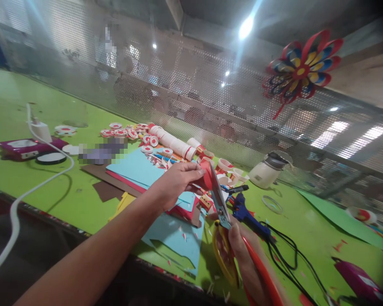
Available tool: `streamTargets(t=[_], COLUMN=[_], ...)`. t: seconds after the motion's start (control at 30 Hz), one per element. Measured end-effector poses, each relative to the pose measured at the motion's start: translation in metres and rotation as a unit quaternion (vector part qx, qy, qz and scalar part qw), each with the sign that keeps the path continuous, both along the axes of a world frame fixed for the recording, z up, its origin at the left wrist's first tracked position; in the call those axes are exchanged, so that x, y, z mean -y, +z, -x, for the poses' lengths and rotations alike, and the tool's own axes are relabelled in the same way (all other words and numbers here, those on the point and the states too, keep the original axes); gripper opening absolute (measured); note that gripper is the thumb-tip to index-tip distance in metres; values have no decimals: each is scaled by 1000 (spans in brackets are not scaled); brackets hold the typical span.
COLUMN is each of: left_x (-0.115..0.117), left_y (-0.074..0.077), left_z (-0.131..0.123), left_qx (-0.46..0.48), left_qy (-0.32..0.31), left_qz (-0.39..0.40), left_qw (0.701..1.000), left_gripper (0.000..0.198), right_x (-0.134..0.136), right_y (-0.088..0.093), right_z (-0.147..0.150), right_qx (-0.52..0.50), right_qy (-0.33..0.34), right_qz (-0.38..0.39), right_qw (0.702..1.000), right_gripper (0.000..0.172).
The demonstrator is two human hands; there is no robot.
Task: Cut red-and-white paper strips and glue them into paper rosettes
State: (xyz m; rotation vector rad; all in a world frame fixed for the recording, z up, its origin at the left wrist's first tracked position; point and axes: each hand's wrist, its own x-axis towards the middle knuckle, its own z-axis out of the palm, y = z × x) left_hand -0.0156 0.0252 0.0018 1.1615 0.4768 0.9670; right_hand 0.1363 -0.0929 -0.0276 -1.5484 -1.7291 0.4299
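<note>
My left hand pinches a small red paper piece above the green table. My right hand grips scissors with red and yellow handles; the blades point up and meet the red piece. Under both hands lie light blue paper sheets, with red, yellow and brown sheets beneath them.
A blue glue gun with a black cord lies right of the scissors. Red-and-white paper discs and rolls lie behind. A white jar, phone and charger cable, and mesh wall with a paper pinwheel are around.
</note>
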Motion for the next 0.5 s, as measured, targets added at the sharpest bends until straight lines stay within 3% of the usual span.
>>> streamTargets(t=[0.2, 0.5], left_x=[5, 7], left_y=[-1, 0], left_z=[-7, -7], left_qx=[-6, -15], left_qy=[25, 28], left_qz=[0, -7], left_qw=[1000, 999], left_gripper=[13, 11], right_x=[-1, -2], right_y=[-4, -8], right_z=[2, 2], right_qx=[-161, -188], right_qy=[-3, -13], right_qz=[82, 89], right_qw=[984, 978], right_gripper=[54, 58])
